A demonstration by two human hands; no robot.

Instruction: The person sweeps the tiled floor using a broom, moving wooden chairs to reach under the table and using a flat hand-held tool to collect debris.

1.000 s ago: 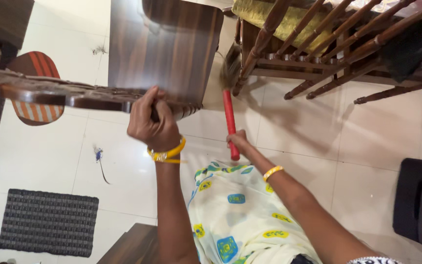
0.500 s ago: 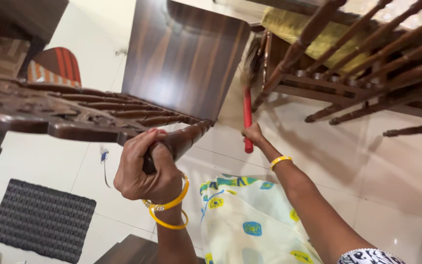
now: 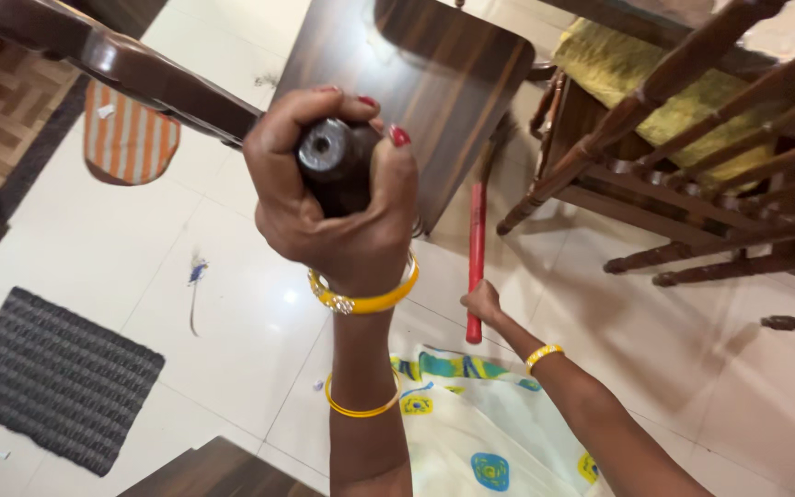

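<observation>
left hand [image 3: 338, 198] raised, fist clenched | right hand [image 3: 482, 302] low, fingers curled

Yellow bangles [image 3: 365, 299] on both wrists, red-painted nails [image 3: 400, 136], pale patterned garment [image 3: 471, 414].

A dark grey woven mat [image 3: 57, 379] lies on the pale tiled floor [image 3: 75, 239] at the lower left of the frame. Near the frame's left centre, a small blue scrap with a thin dark strand [image 3: 195, 276] rests on the tiles. At the upper left, an orange-and-white striped cushion [image 3: 126, 138] shows beside a patch of patterned brown flooring [image 3: 2, 120]. In the upper right, a wooden chair with turned spindles [image 3: 692, 166] carries a yellow-green seat cushion [image 3: 627, 74]. A dark wooden corner [image 3: 213, 469] enters at the bottom edge.
</observation>
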